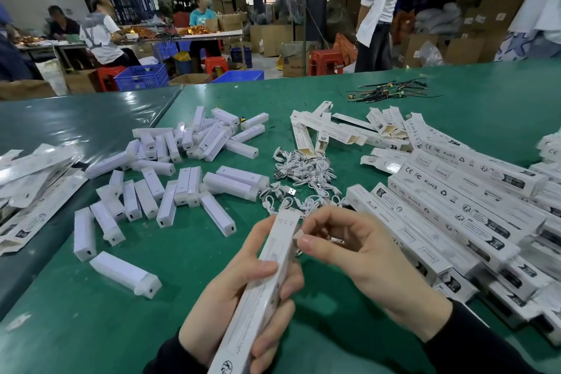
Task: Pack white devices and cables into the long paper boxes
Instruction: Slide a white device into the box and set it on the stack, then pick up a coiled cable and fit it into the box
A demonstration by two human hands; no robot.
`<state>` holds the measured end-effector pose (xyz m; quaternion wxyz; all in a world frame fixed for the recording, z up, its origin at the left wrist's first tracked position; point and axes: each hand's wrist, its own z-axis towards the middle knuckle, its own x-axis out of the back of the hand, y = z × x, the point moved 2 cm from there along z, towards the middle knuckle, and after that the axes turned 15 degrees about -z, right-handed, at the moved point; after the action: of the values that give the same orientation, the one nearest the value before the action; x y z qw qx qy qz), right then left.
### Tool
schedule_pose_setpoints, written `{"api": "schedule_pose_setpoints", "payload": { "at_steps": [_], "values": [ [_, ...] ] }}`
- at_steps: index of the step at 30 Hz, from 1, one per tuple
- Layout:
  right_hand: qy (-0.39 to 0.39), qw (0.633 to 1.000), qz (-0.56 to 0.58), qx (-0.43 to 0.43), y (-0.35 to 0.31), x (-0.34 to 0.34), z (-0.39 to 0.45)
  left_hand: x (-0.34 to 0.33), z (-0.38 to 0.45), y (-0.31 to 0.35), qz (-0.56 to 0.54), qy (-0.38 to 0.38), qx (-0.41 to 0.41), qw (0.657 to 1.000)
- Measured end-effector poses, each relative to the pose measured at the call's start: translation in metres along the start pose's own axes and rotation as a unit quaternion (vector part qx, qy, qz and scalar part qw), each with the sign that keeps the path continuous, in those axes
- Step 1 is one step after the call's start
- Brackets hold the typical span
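The left hand [239,291] has its grip closed around a long paper box [267,279] held above the green counter [91,328], while the right hand [349,249] pinches the box's end flap. White devices [170,179] lie scattered to the left, white cables [303,173] in a heap ahead, and filled boxes [461,206] are stacked at right.

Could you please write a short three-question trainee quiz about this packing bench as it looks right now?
1. True or false: the left hand grips a long paper box.
2. What does the right hand pinch: A) the box's end flap, B) a zip tie?
3. Which lies between the white devices and the stacked boxes?

Key: 1 true; 2 A; 3 the white cables.
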<state>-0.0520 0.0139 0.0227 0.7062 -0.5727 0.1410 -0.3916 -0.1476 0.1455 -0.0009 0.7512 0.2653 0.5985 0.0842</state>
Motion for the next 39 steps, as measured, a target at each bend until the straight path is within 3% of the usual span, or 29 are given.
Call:
{"api": "schedule_pose_setpoints", "payload": {
  "at_steps": [4,9,12,18,20,23,25,26,31,36,39],
  "values": [
    [0.013,1.0,-0.014,0.002,0.004,0.001,0.001,-0.001,0.002,0.002,-0.011,-0.018,0.001,1.0],
    [0.0,0.999,-0.052,0.016,0.01,-0.001,0.001,0.007,0.008,-0.002,0.056,0.06,0.002,0.997],
    [0.053,0.997,-0.06,0.011,0.012,0.006,0.002,0.009,0.008,-0.001,0.121,0.134,-0.008,0.984],
    [0.142,0.981,-0.126,-0.039,0.03,0.012,0.005,0.008,0.003,0.002,0.125,0.193,-0.059,0.971],
    [0.119,0.951,-0.285,-0.001,0.035,0.008,0.003,0.01,0.003,0.005,0.133,0.235,-0.075,0.96],
    [-0.027,0.862,-0.502,0.062,0.045,-0.006,0.0,0.014,0.004,0.007,0.112,0.283,-0.106,0.947],
    [-0.075,0.816,-0.57,0.063,0.052,-0.012,0.0,0.014,0.005,0.006,0.102,0.296,-0.106,0.944],
    [-0.076,0.813,-0.574,0.06,0.052,-0.012,0.0,0.013,0.006,0.006,0.1,0.301,-0.105,0.942],
    [-0.019,0.831,-0.552,0.056,0.049,-0.007,0.001,0.014,0.01,0.01,0.068,0.348,-0.083,0.931],
    [0.118,0.926,-0.356,0.042,0.037,0.0,0.001,0.019,0.002,0.009,0.105,0.413,-0.143,0.893],
    [0.12,0.933,-0.33,0.077,0.028,-0.004,-0.001,0.02,0.0,0.011,0.127,0.442,-0.14,0.877]
  ]
}}
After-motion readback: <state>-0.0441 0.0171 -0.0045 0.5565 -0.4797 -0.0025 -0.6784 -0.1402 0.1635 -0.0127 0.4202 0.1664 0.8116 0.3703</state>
